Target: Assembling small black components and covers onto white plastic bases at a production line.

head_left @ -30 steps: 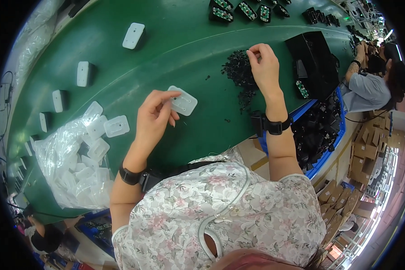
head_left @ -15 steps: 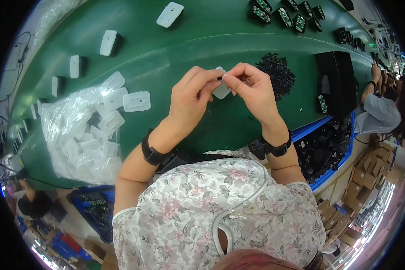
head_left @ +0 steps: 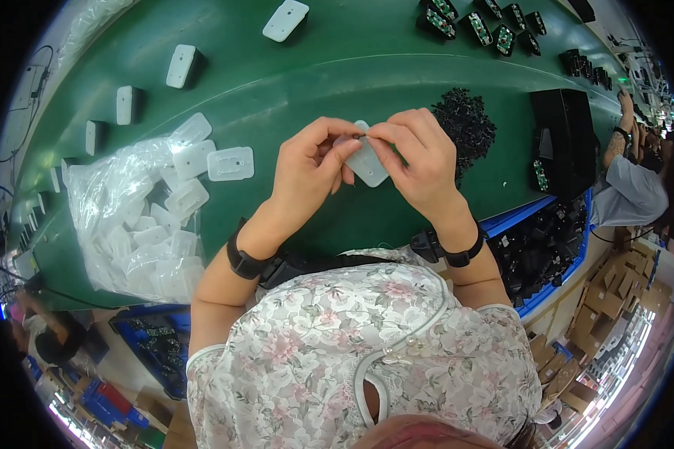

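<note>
Green worktable (head_left: 292, 97) across mid-frame. More white plastic plate (head_left: 371, 166) shows at centre than half a second ago, so work sits there: left hand (head_left: 305, 170) and right hand (head_left: 424, 161) bunch fingertips at its upper end; whether gripping, I can't tell.

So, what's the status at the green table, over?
Left hand on white plate. Right hand at plate's far end, grip unclear. Pile of small black parts off right, not blocking.
</note>
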Demonstrator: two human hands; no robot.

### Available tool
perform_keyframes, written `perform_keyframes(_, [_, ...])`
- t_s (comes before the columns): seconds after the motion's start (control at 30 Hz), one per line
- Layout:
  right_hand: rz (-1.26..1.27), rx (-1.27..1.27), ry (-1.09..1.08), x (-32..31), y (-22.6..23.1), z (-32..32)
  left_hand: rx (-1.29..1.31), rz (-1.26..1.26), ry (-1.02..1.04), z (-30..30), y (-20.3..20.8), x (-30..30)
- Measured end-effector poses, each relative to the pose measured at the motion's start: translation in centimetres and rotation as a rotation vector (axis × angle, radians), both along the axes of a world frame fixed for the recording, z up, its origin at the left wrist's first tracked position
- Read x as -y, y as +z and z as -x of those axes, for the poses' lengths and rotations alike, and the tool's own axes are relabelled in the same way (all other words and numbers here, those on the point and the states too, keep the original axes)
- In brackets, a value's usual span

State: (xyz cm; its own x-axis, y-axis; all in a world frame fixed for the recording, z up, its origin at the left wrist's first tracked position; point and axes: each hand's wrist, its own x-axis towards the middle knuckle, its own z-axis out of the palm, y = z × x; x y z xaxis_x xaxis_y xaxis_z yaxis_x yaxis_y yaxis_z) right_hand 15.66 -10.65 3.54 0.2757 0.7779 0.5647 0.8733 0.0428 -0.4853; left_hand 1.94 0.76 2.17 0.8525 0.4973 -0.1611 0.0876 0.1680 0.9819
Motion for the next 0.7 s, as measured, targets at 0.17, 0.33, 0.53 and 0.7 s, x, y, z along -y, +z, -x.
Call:
perform_keyframes(0.17, [0.012, -0.156, -0.068, 0.3, -0.2, 0.9, 0.149, 0.187, 0.11, -0.4, -0.3, 0.5])
perform_keyframes(0.33, [0.115, -0.339, -0.086, 0.4, -0.5, 1.4, 0.089, 0.164, 0.024, -0.1, -1.0, -0.1])
perform_keyframes(0.53, [0.288, -0.893, -0.146, 0.5, -0.6, 1.2, 0.195, 0.085, 0.08, -0.3, -1.4, 0.6])
perform_keyframes(0.7, [0.249, -1.242, -0.022, 0.1, -1.2, 0.3, 0.269, -0.135, 0.096, -0.4, -1.3, 0.7])
